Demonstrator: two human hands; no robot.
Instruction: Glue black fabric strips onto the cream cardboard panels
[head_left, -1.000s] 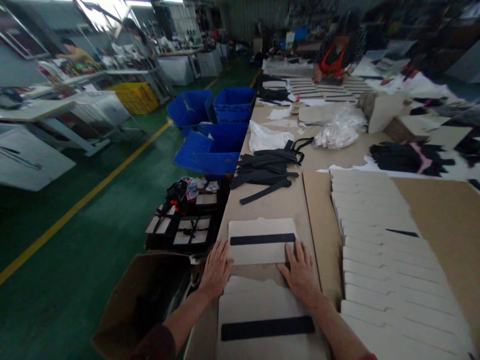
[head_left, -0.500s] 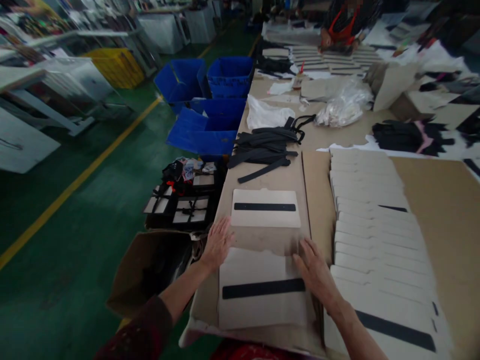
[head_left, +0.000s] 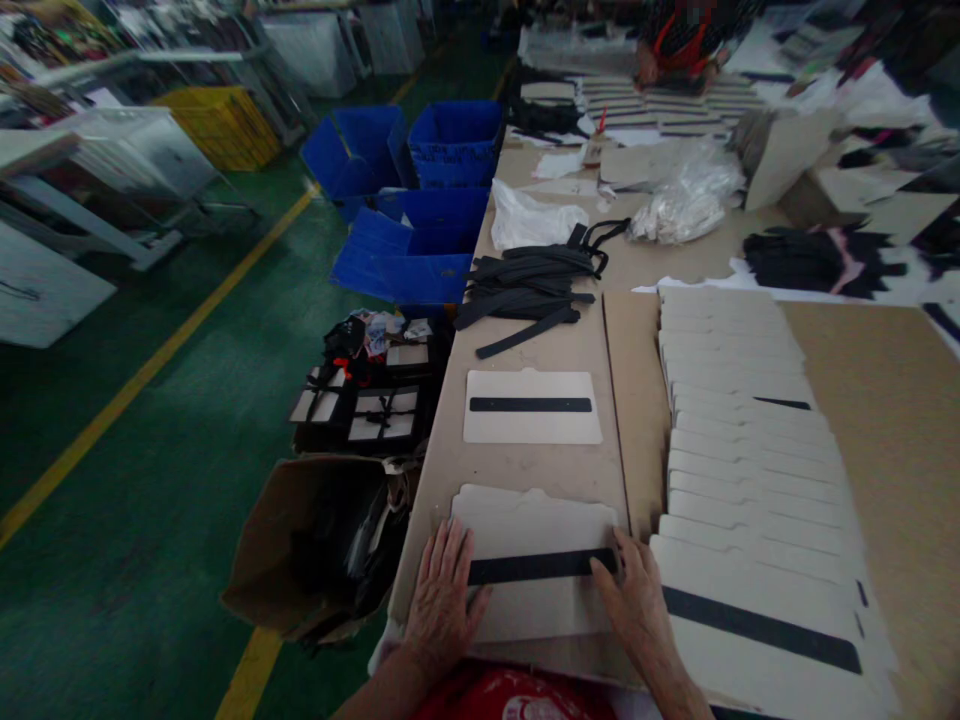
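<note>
A white card with a black strip (head_left: 536,565) lies at the near edge of the table, on top of a small stack of like cards. My left hand (head_left: 442,600) rests flat on its left end, fingers stretched out. At the card's right end my right hand (head_left: 637,605) lies open, fingertips touching the end of the black strip. A second white card with a black strip (head_left: 531,406) sits farther out on the table, untouched.
Several overlapping white cards (head_left: 750,450) run along the brown board on the right. A pile of black strips (head_left: 529,290) lies beyond. Blue bins (head_left: 420,200) and an open cardboard box (head_left: 315,540) stand on the green floor at left. Another person (head_left: 679,45) works at the far end.
Both hands left the far card and drew back to the near card, pressing its two ends. The view tilted down toward the table edge.
</note>
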